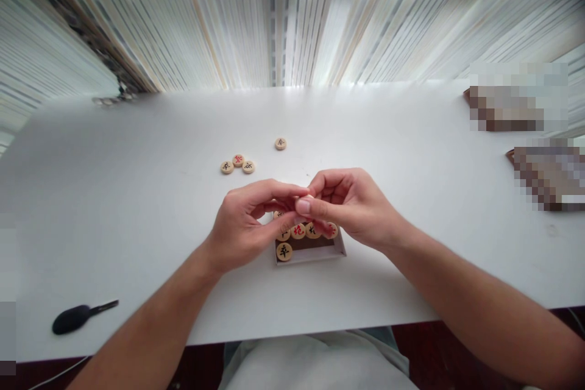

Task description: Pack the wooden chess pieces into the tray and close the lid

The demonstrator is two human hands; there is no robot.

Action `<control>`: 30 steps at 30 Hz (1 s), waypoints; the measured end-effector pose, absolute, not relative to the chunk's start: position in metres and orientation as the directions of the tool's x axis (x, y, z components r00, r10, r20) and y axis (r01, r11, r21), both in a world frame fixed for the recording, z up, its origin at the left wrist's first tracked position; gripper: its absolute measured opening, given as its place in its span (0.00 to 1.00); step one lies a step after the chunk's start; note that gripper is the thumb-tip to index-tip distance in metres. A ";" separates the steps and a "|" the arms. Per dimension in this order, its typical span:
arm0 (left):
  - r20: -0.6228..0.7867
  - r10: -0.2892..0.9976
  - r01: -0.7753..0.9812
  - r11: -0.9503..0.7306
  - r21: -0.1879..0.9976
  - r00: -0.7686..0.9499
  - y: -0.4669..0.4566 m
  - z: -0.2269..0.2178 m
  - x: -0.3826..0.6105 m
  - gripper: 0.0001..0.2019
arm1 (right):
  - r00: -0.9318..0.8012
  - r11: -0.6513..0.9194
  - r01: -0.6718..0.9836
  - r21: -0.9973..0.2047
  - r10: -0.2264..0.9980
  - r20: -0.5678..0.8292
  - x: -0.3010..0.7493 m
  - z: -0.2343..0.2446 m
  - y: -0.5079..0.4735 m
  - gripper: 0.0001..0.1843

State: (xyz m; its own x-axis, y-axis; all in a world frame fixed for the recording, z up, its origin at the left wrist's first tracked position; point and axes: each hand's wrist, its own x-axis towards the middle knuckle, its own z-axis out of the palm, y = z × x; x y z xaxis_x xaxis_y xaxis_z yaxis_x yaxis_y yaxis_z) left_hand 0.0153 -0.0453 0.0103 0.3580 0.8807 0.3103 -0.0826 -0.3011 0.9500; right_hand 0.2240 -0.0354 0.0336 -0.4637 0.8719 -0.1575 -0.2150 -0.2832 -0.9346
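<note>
Over the box, the left hand and right hand pinch a piece between their fingers.

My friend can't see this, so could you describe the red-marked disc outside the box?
On the white table, look beyond the left hand to a cluster of three pale round discs. The red-marked disc is the middle one, slightly farther back. Its red marking sets it apart: the left neighbour and right neighbour bear black.

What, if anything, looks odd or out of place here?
Nothing visible looks spilled or damaged. Only mildly odd: a lone piece sits apart from a cluster of three, all outside the box holding others. Two pixelated objects at right can't be judged.
</note>
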 end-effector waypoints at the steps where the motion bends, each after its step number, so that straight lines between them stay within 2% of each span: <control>1: 0.306 0.884 -0.099 -0.290 0.952 0.354 -0.045 0.010 0.016 0.14 | -0.459 -0.255 -0.211 -0.944 0.878 -0.134 0.224 0.034 -0.035 0.20; 6: 0.298 0.931 -0.079 -0.287 0.955 0.210 -0.044 0.009 0.017 0.15 | -0.416 -0.044 -0.164 -0.985 0.909 0.029 0.225 0.035 -0.036 0.17; 9: 0.380 0.914 0.019 -0.386 0.922 0.140 -0.042 0.007 0.015 0.13 | -0.387 0.044 -0.102 -0.994 0.918 0.081 0.227 0.035 -0.037 0.18; 14: 0.665 0.719 0.211 -0.695 0.688 0.201 -0.039 0.008 0.012 0.06 | -0.331 0.092 0.017 -0.996 0.940 0.081 0.228 0.037 -0.042 0.21; 18: 0.747 0.617 0.250 -0.786 0.566 0.249 -0.040 0.010 0.013 0.08 | -0.339 0.133 0.093 -0.987 0.936 0.094 0.230 0.039 -0.045 0.19; 25: 0.684 0.676 0.307 -0.735 0.604 0.274 -0.040 0.009 0.014 0.07 | -0.371 0.227 0.236 -0.945 0.920 0.128 0.244 0.038 -0.055 0.15; 30: 0.646 0.739 0.341 -0.668 0.662 0.192 -0.039 0.009 0.012 0.10 | -0.407 0.407 0.445 -0.797 0.885 0.225 0.251 0.041 -0.075 0.08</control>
